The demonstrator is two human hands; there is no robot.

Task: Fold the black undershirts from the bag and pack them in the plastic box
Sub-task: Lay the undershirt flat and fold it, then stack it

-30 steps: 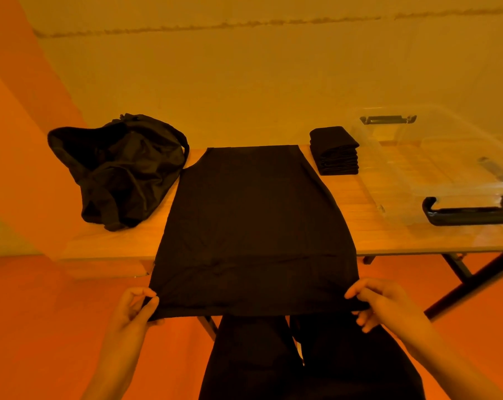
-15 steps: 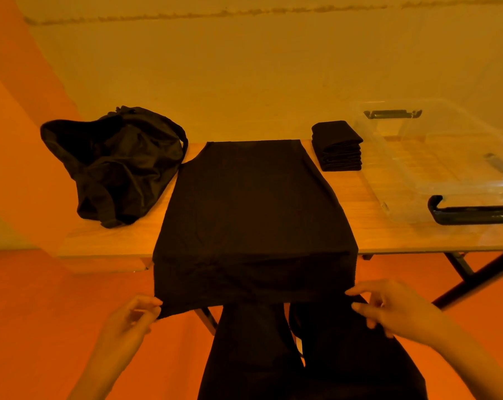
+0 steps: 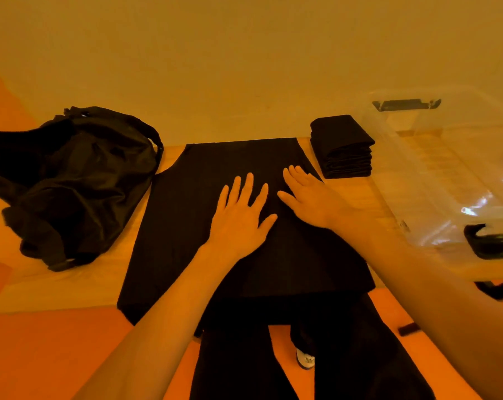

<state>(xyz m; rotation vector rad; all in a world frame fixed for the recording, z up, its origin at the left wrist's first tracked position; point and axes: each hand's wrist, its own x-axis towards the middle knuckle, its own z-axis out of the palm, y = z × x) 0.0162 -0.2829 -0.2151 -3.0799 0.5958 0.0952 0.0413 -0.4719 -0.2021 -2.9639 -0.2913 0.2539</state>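
I press my left hand (image 3: 241, 217) and right hand (image 3: 308, 197), both flat, on the shirt (image 3: 181, 215) to smooth it for folding.

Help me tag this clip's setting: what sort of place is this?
Probably a plain indoor room used as a makeshift folding station: a wooden table against a bare wall, a black fabric bag, and a stack of folded black undershirts beside a clear plastic box.

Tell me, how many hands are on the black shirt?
2. The left hand lies flat on the undershirt; the right hand lies flat beside it, nearer the folded stack.
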